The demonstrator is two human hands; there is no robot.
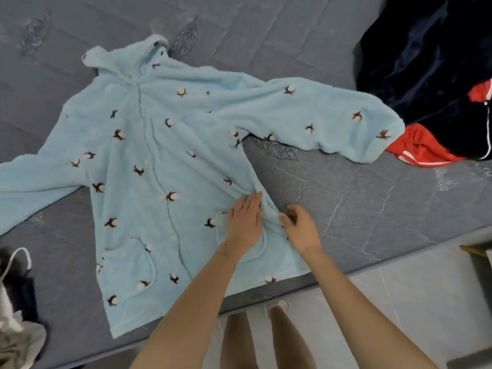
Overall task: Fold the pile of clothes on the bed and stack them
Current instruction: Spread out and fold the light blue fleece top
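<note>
Left hand [245, 218] lies flat, fingers straight, on the blue fleece robe [159, 155], while just beside it the right hand [300, 226] pinches the robe's side edge.

pale blue robe [149, 155], grey-blue bed cover [372, 195]
i see the robe scattered with white cotton tufts on dark brown sprigs, white buttons down its front. the bed cover carries darker feather prints and thin pale veins. at the far right i make out a navy garment [426, 62] and a red garment [418, 149] edged with white stripes; at the lower left a grey garment [16, 339] with a white cord. the floor [399, 302] is pale grey.
</note>
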